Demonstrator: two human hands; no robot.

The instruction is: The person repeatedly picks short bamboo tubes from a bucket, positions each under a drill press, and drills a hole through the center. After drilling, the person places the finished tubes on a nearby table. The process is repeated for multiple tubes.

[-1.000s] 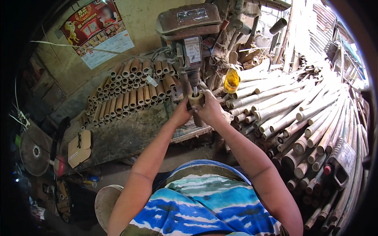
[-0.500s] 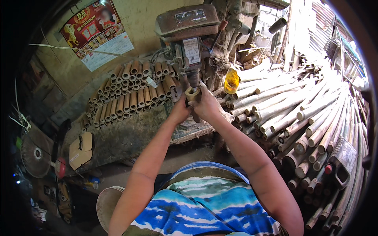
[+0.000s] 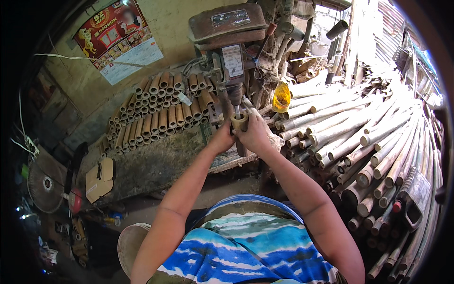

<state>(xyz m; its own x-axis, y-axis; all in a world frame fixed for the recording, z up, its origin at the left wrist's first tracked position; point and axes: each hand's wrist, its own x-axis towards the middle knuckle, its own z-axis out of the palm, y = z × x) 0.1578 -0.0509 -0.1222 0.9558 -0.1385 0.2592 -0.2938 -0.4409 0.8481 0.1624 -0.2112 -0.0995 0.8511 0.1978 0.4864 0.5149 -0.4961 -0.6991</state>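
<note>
Both of my hands grip one short bamboo tube (image 3: 240, 124) below the chuck of a drill press (image 3: 227, 28). The tube's open end faces up, and the drill's metal bit (image 3: 237, 110) reaches down to that opening. How deep the bit sits inside cannot be seen. On the tube's left side is my left hand (image 3: 222, 137), its fingers closed round the wall. My right hand (image 3: 255, 131) wraps the other side, with its fingers pointing up beside the chuck. The lower part of the tube shows below my hands.
Cut bamboo tubes (image 3: 165, 118) lie stacked on the workbench (image 3: 146, 163), left of the press. Long bamboo poles (image 3: 340, 137) fill the right side. A yellow container (image 3: 282, 97) hangs near the press. Cardboard (image 3: 100, 180) and a fan (image 3: 46, 182) are at the left.
The tube has come down slightly and away from the chuck, so more of the bit shows above its opening. Both hands have moved with it and still grip it.
</note>
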